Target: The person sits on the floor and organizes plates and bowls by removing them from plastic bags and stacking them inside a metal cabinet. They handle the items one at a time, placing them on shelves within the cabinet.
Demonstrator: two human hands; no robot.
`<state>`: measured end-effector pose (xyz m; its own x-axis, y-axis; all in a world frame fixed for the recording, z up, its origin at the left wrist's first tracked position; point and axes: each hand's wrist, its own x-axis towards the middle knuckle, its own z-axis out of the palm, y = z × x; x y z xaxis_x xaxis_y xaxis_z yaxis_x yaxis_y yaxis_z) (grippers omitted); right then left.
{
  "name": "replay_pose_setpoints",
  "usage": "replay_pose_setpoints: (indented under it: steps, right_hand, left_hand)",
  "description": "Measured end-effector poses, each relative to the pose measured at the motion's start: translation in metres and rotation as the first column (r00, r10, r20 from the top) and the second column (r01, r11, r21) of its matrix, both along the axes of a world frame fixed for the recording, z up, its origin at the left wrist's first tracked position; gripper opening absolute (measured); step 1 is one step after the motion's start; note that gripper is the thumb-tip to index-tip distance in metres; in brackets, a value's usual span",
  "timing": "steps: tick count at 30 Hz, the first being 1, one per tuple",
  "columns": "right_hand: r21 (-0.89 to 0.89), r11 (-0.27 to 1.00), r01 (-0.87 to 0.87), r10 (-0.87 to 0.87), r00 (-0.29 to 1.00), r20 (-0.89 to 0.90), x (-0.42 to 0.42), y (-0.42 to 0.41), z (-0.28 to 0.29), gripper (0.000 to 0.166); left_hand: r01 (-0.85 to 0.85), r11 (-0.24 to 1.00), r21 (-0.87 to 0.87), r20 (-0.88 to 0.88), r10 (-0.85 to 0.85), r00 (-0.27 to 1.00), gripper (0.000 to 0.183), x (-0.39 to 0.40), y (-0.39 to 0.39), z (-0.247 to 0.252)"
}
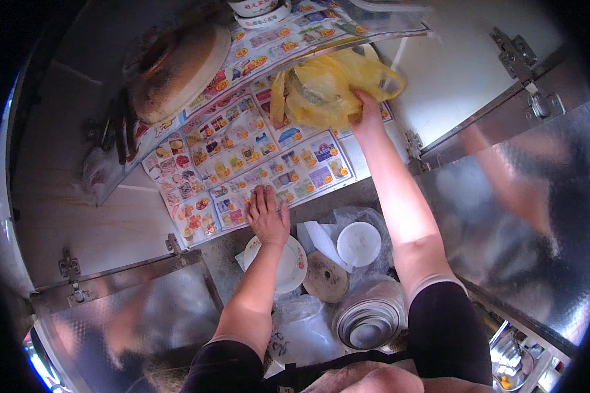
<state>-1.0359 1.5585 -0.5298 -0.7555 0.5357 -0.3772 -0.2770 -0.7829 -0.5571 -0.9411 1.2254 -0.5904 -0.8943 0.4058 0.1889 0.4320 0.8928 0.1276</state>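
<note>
My right hand (366, 113) grips the near side of a yellow plastic bag (324, 88) on the cabinet's lower shelf, at its right end. Something round and pale shows through the thin plastic; what it is cannot be told. My left hand (267, 213) lies flat, palm down and fingers spread, on the printed flyers (246, 152) that line this shelf, near its front edge. Nothing is in that hand. Just below the left wrist is a white plate with a red floral rim (297, 267), partly hidden by my forearm.
A large round lid (196, 73) and stacked white bowls (260, 17) stand on the upper shelf. Below are a white bowl (359, 244), a round disc with a central hole (326, 276) and nested bowls in plastic (368, 324). Metal doors (511, 196) hang open at both sides.
</note>
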Motion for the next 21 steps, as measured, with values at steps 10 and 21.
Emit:
replay_pose_setpoints:
  steps: [10, 21]
  right_hand:
    - [0.064, 0.988, -0.142, 0.142, 0.990, 0.004, -0.036, 0.016, -0.007, 0.035]
    - [0.782, 0.622, -0.048, -0.179, 0.963, 0.202, -0.139, 0.076, -0.091, 0.050]
  left_hand:
    - [-0.007, 1.000, 0.000, -0.008, 0.007, 1.000, 0.057, -0.001, -0.008, 0.000]
    - [0.021, 1.000, 0.021, -0.017, -0.021, 1.000, 0.057, -0.001, 0.003, 0.004]
